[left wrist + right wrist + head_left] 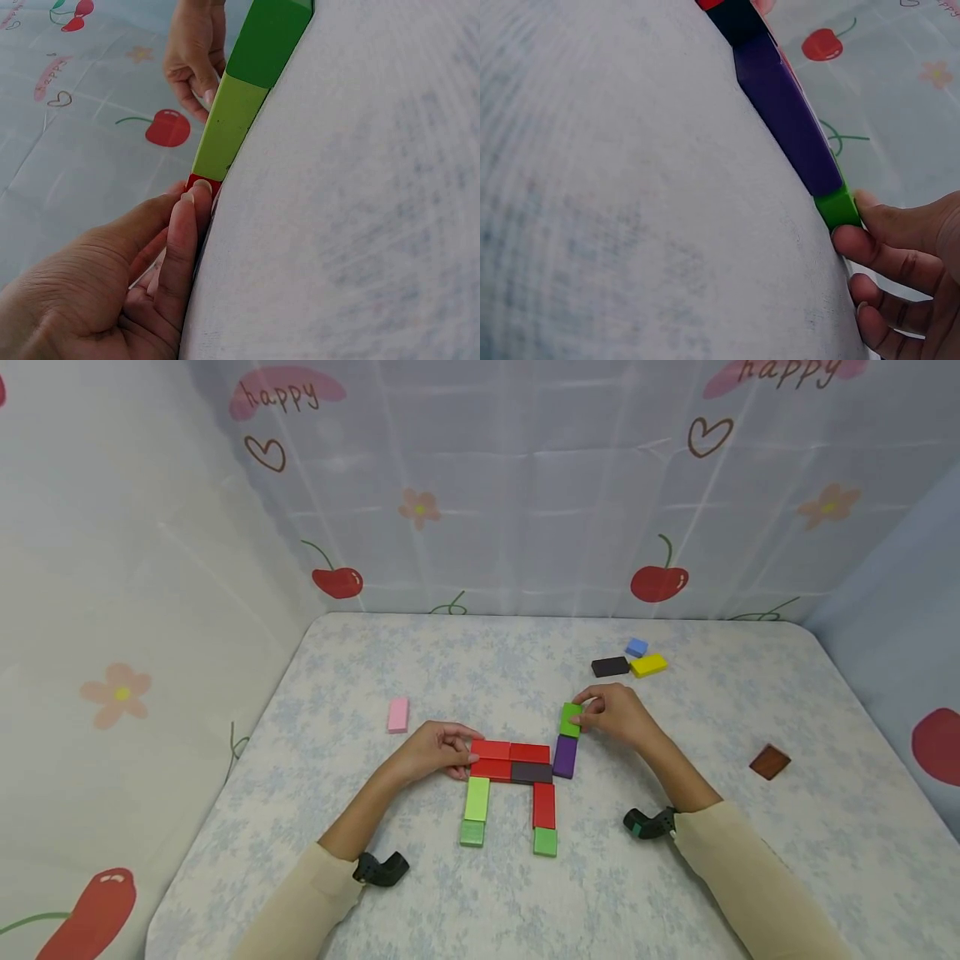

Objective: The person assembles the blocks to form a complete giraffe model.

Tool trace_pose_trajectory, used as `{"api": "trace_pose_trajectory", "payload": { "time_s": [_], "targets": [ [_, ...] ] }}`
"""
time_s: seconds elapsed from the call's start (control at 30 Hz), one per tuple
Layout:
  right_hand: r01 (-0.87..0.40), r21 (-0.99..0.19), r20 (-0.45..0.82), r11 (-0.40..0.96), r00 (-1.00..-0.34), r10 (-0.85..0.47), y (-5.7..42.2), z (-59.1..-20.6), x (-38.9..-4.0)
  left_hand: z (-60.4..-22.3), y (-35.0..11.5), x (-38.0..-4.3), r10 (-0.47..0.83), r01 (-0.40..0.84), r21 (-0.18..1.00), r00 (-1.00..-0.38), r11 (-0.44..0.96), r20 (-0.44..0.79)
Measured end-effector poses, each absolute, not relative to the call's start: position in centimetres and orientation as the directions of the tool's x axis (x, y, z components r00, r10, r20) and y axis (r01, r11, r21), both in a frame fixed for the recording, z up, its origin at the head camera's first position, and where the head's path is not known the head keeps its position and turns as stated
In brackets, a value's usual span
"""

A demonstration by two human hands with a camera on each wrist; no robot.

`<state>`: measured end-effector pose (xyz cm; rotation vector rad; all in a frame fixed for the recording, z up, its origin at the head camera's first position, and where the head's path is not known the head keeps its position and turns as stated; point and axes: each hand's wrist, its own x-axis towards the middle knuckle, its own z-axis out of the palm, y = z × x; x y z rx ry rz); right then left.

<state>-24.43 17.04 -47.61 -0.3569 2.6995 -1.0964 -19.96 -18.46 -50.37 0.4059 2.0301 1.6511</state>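
Flat coloured blocks lie joined edge to edge on the table. Two red blocks form a far row, with a red block [491,769] and a dark block [532,772] before it. My left hand [432,749] holds the left end of the red blocks with thumb and fingertips; in the left wrist view its fingertips meet a red block [204,180]. With thumb and index finger, my right hand [617,714] pinches a green block [570,719], set end to end with a purple block [565,757]. The purple block stands at the right end of the rows.
Two legs run toward me: a lime block [476,799] above a green one, and a red block [543,806] above another. A pink block [398,715] lies left. Black [611,667], yellow [648,665] and blue [637,647] blocks lie far right, a brown piece [770,762] nearer.
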Motion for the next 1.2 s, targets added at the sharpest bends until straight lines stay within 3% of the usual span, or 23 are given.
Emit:
{"api": "trace_pose_trajectory", "payload": {
  "time_s": [0.97,1.2],
  "targets": [
    [-0.153,-0.719,-0.092,0.678,-0.946,-0.311,16.7,-47.2,-24.2,-50.5,-18.6,-20.0,0.515,-0.07,0.971,-0.838,0.229,-0.182],
    [-0.136,-0.698,0.032,0.704,-0.987,-0.159,18.8,-46.2,-25.2,-50.4,-18.4,-20.3,0.526,-0.069,0.97,-0.83,0.234,-0.186]
  ]
}}
